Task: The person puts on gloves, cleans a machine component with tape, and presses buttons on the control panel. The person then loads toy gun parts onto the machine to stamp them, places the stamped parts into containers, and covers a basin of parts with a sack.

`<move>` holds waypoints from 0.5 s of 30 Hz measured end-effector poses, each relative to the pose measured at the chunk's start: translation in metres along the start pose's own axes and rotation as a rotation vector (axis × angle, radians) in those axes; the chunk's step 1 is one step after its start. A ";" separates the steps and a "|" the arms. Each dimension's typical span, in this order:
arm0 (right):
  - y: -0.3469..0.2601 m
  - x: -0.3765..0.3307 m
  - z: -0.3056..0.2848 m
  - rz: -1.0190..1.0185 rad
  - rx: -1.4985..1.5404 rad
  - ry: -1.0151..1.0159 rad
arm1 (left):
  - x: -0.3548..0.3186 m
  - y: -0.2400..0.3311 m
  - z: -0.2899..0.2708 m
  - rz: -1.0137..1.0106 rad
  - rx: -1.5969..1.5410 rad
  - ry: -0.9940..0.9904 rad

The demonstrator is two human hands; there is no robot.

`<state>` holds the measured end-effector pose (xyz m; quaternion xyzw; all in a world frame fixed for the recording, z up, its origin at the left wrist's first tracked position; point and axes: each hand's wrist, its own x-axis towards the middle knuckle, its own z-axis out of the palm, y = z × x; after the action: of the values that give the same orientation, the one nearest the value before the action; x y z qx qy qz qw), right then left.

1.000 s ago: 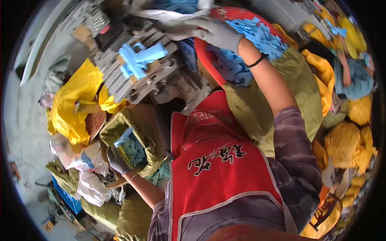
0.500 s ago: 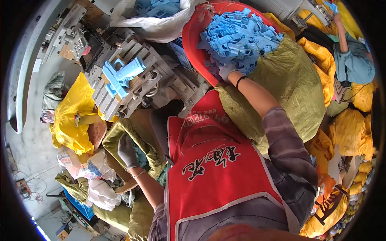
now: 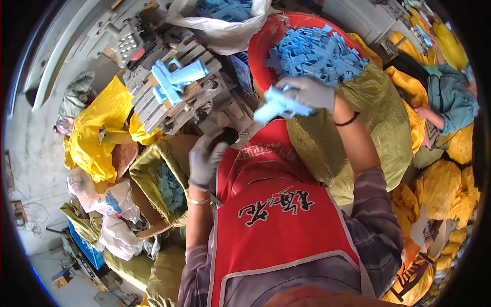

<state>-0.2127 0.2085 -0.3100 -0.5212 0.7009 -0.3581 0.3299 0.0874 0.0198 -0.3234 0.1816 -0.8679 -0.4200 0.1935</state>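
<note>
The right hand [image 3: 313, 93], gloved, holds a blue part [image 3: 280, 106] just in front of the red basin [image 3: 266, 48]. The grip is closed on one end only, and most of the part sticks out to the left. I think it could slip or turn in the glove, because the hold is so short, and then fall between the sacks below. The basin is heaped with the same parts [image 3: 317, 51], so a knock from the wrist could also push some over the rim.

The right forearm reaches up and forward, with the wrist bent toward the middle. The left hand [image 3: 204, 161], also gloved, is lower, near the chest, beside the fixture [image 3: 176, 100]. Its fingers are curled, but I cannot tell if they hold anything.
</note>
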 end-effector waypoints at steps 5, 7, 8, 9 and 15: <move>-0.068 0.011 0.057 -0.388 -0.035 0.041 | 0.001 -0.020 0.041 -0.317 -0.675 -0.378; -0.077 0.005 0.070 -0.364 -0.373 0.496 | 0.005 0.028 0.033 -0.025 -0.291 -0.191; -0.089 -0.006 0.073 -0.283 -0.550 0.642 | -0.006 -0.001 0.043 -0.139 -0.329 -0.083; -0.082 -0.015 0.082 -0.270 -0.507 0.744 | -0.011 -0.016 0.047 -0.247 -0.368 0.019; -0.060 -0.046 0.156 -0.151 -0.208 0.595 | 0.002 0.041 0.054 0.156 -0.404 0.032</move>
<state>-0.0416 0.2162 -0.3372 -0.4751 0.7587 -0.4447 0.0280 0.0532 0.0778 -0.3212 0.0781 -0.7742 -0.5663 0.2716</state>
